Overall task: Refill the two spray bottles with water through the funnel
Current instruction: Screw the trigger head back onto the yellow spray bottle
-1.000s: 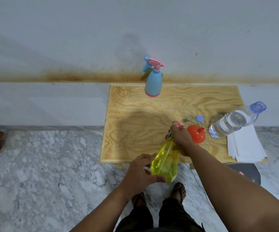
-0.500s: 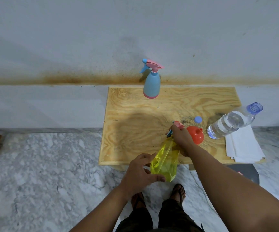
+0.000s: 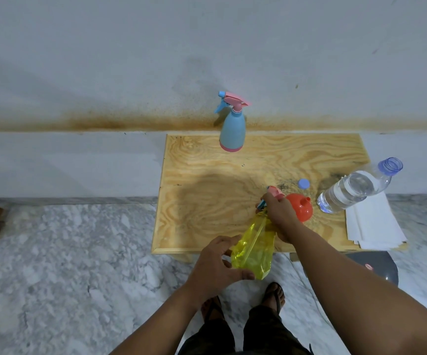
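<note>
Yellow spray bottle (image 3: 254, 248) hangs tilted off the tabletop's (image 3: 207, 175) near edge, left hand (image 3: 217, 265) gripping its base, right hand (image 3: 280, 213) clenched on the sprayer head; best unscrewed with the body steady, funnel (image 3: 302, 207) just right.

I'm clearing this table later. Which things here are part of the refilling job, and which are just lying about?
In use:
- translucent yellow spray bottle, held by left hand and right hand
- light blue spray bottle with pink trigger
- orange plastic funnel
- clear open water bottle
- small blue cap

Lying about:
- white paper sheets
- grey round object
</note>
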